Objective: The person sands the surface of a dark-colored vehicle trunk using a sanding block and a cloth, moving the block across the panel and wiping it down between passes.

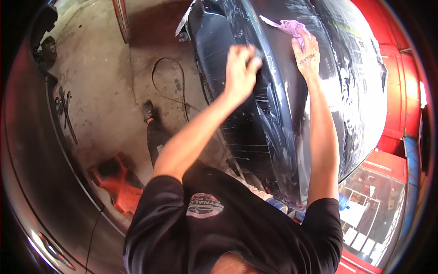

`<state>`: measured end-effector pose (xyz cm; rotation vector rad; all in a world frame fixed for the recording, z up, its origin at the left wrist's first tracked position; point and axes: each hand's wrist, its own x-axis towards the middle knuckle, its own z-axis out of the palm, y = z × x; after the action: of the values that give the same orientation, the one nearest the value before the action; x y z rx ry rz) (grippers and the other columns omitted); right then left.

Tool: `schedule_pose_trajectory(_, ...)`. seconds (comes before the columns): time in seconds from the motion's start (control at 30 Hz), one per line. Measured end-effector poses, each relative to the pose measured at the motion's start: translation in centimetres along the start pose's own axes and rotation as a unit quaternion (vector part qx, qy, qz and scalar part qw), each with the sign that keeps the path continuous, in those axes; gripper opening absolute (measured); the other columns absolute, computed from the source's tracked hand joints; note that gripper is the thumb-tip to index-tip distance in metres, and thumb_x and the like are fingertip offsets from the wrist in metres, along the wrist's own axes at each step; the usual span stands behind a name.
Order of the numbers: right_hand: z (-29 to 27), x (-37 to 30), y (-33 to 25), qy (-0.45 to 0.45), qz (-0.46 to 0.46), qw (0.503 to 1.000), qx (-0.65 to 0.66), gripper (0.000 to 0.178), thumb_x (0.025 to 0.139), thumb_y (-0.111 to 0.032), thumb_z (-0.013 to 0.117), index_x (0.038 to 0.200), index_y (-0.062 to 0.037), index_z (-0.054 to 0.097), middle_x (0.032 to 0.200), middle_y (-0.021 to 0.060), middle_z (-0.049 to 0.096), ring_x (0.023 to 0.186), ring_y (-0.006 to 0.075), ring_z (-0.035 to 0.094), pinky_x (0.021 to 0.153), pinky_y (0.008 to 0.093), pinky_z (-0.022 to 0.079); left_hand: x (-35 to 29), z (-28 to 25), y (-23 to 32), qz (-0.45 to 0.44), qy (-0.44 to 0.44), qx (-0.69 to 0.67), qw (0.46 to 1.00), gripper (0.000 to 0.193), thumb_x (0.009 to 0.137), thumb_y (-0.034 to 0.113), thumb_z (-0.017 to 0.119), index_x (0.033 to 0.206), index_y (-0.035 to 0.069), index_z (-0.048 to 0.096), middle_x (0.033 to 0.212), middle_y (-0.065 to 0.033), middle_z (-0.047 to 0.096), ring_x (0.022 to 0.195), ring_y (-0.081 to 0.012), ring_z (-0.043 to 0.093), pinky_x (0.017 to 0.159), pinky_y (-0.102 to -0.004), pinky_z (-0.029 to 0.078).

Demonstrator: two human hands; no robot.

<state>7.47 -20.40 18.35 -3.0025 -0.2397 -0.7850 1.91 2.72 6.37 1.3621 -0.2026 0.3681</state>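
Observation:
A glossy black car body panel [283,132], smeared with whitish streaks, fills the space in front of me. My left hand [241,73] is over the panel's raised edge with its fingers curled in. A small dark thing seems to show at its fingertips, but blur hides what it is. Farther right, my right hand [308,55] reaches over the panel and grips a crumpled purple cloth [292,27]. One pale end of the cloth sticks out to the left of the fingers.
Close on the left stands a dark car [34,150]. A thin looped cable [183,84] lies on the concrete floor [105,77], beyond my shoe [148,111]. A red-and-black piece [121,187] lies nearer. Red cabinets [394,86] and a glass case [374,201] line the right.

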Motion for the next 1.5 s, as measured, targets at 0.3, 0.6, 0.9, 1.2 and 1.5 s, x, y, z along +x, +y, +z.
schedule_pose_trajectory(0.3,0.5,0.1,-0.9,0.011,-0.019,1.000,0.011,0.040,0.099,-0.033,0.068,0.136,-0.0203,0.067,0.133,0.0149,0.064,0.125,0.0378,0.060,0.109,0.0500,0.047,-0.7,-1.8,-0.4,-0.119,-0.009,0.057,0.991,0.023,0.093,0.006,0.077,0.114,-0.001,0.073,0.115,-0.0194,0.061,0.111,-0.0345,0.064,0.096,-0.0440,0.052)
schedule_pose_trajectory(0.6,0.1,0.2,-0.8,0.015,-0.001,1.000,0.013,0.039,0.098,-0.034,0.069,0.135,-0.0218,0.068,0.134,0.0148,0.064,0.126,0.0373,0.060,0.109,0.0505,0.047,-2.9,-1.5,2.6,-0.092,-0.055,0.091,0.990,0.024,0.092,0.009,0.078,0.114,0.000,0.074,0.115,-0.0184,0.062,0.110,-0.0343,0.064,0.096,-0.0428,0.052)
schedule_pose_trajectory(0.9,0.2,0.2,-0.4,0.010,-0.007,1.000,-0.005,0.040,0.098,-0.034,0.070,0.136,-0.0218,0.068,0.134,0.0147,0.064,0.126,0.0367,0.060,0.109,0.0497,0.047,-5.7,-0.5,2.3,-0.027,-0.026,0.024,0.999,0.024,0.092,0.008,0.076,0.113,-0.001,0.068,0.113,-0.0201,0.060,0.107,-0.0359,0.063,0.093,-0.0442,0.052)
schedule_pose_trajectory(1.2,0.2,0.0,-0.1,0.005,-0.006,1.000,-0.008,0.041,0.098,-0.035,0.070,0.137,-0.0223,0.067,0.134,0.0136,0.064,0.127,0.0364,0.060,0.110,0.0500,0.047,-9.4,0.2,3.0,-0.044,-0.004,0.020,0.999,0.029,0.092,0.010,0.074,0.116,-0.001,0.060,0.112,-0.0205,0.052,0.106,-0.0378,0.058,0.093,-0.0448,0.050)
schedule_pose_trajectory(1.5,0.5,0.8,-0.6,0.007,-0.011,1.000,-0.026,0.042,0.099,-0.034,0.069,0.138,-0.0198,0.066,0.135,0.0170,0.064,0.127,0.0392,0.060,0.110,0.0481,0.046,-3.1,0.3,-0.1,-0.060,0.021,0.001,0.998,0.030,0.101,0.020,0.068,0.118,-0.004,0.060,0.115,-0.0203,0.051,0.107,-0.0368,0.056,0.096,-0.0457,0.047)
